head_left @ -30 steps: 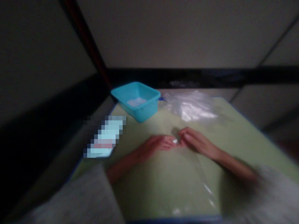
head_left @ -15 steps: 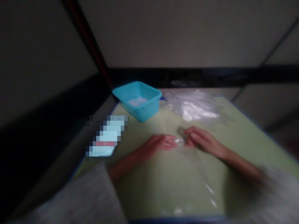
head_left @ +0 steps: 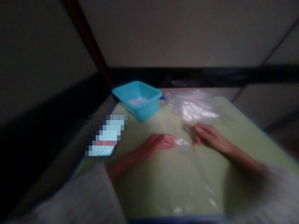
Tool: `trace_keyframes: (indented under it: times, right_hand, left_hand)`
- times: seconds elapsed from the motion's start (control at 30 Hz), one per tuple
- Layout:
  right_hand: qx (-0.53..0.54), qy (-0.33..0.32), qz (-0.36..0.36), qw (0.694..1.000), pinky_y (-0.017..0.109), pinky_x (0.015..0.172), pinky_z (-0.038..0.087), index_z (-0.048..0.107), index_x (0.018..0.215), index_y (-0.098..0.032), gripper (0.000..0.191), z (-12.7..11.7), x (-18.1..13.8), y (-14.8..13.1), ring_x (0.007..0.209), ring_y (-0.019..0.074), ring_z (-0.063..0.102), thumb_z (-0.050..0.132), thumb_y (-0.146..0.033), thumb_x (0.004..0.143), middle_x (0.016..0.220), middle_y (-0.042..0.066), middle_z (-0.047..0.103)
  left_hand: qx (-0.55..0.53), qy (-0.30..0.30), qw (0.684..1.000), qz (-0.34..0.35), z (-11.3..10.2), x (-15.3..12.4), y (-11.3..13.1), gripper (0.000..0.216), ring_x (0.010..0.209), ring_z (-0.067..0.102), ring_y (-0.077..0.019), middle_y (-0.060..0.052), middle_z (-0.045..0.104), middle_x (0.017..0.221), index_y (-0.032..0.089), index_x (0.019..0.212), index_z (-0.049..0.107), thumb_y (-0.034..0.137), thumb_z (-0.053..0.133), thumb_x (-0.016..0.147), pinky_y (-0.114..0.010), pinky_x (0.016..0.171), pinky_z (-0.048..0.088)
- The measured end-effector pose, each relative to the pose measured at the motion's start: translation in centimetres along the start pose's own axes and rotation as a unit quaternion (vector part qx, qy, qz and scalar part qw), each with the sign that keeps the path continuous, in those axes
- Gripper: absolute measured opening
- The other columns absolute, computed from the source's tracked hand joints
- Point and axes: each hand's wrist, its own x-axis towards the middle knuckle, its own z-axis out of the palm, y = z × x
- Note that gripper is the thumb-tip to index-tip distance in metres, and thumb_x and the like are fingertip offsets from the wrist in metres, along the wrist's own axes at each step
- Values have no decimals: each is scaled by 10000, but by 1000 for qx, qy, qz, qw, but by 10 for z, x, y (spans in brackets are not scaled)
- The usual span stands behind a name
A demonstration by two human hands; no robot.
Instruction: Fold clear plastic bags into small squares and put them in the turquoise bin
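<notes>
A turquoise basin (head_left: 147, 110) holds something white (head_left: 138, 101); left fingers (head_left: 169, 142) lie extended, right fingers (head_left: 198, 133) seemingly pinch clear plastic (head_left: 183, 174).

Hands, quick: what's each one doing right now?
Left hand: open, fingers extended at the clear film.
Right hand: fingers curled; whether it grips anything cannot be told.

Both hands are bare, the left hand (head_left: 161, 142) and the right hand (head_left: 207, 135) alike, with bare, slim forearms behind them. Farther back from the left hand sits a loose, wide grey sleeve (head_left: 88, 196), faintly mottled, its cuff cut straight. Behind the right hand, a matching grey sleeve (head_left: 277, 193) looks soft-edged and blurred.
</notes>
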Motion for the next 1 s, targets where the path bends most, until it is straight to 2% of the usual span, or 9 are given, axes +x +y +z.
trace_keyframes:
  times: [0.17, 0.27, 0.47, 0.6, 0.67, 0.77, 0.87, 1.0]
  right_hand:
    - [120, 56, 1, 991, 223, 483, 440, 568, 835, -174, 335, 0, 2, 12, 478, 109, 575, 511, -502, 880, 519, -40, 567]
    - [151, 72, 4, 986, 228, 486, 451, 581, 855, -171, 340, 1, 4, 15, 473, 112, 583, 531, -506, 868, 514, -39, 578]
    - [135, 51, 13, 989, 206, 466, 438, 586, 873, -166, 361, 6, 3, 9, 490, 106, 587, 538, -523, 856, 553, -27, 595]
    - [70, 26, 14, 997, 208, 460, 419, 581, 838, -164, 363, 9, 2, 6, 500, 109, 572, 496, -514, 879, 565, -16, 586]
    - [14, -4, -9, 1000, 210, 467, 405, 577, 771, -162, 345, 10, 0, 2, 518, 106, 555, 492, -474, 891, 593, -2, 589]
    - [-82, -79, -88, 990, 214, 496, 390, 596, 727, -152, 271, 14, -6, -8, 564, 104, 527, 553, -377, 872, 649, 14, 586]
    - [-145, -188, -174, 956, 216, 530, 384, 631, 710, -147, 165, 23, -14, -22, 591, 98, 508, 612, -261, 829, 677, 10, 563]
    - [-171, -352, -193, 900, 219, 592, 402, 651, 726, -149, 81, 38, -25, -33, 640, 102, 544, 643, -194, 793, 689, 7, 602]
  left_hand:
    - [-46, -1, 999, 6, -7, 5, -4, 585, 999, 636, -300, -185, 694, 1012, 79, 1089, 629, 575, 581, 782, -445, 929, 431]
    - [-67, -13, 998, 17, -9, 7, -5, 605, 1005, 633, -309, -187, 697, 1003, 78, 1072, 636, 586, 618, 745, -453, 924, 433]
    - [-42, -17, 999, 17, -5, 4, -5, 604, 1027, 627, -302, -198, 684, 1049, 77, 1117, 622, 586, 549, 801, -438, 933, 429]
    - [-4, -9, 1000, 9, -2, 2, -3, 639, 1013, 633, -301, -212, 678, 1055, 63, 1144, 608, 601, 524, 810, -434, 920, 438]
    - [9, -4, 1000, 5, -1, 1, -2, 659, 1013, 633, -301, -217, 676, 1057, 53, 1148, 605, 610, 523, 805, -428, 917, 442]
    - [12, -6, 1000, 3, 0, 0, -1, 654, 1015, 632, -300, -215, 679, 1052, 51, 1141, 609, 607, 518, 809, -423, 914, 447]
    - [6, -5, 1000, 9, 0, 2, -1, 624, 1003, 638, -292, -200, 689, 1034, 66, 1114, 626, 600, 523, 809, -420, 904, 455]
    - [1, -2, 1000, 4, 1, 2, 0, 617, 984, 647, -280, -184, 697, 1025, 81, 1090, 640, 609, 553, 783, -411, 899, 461]
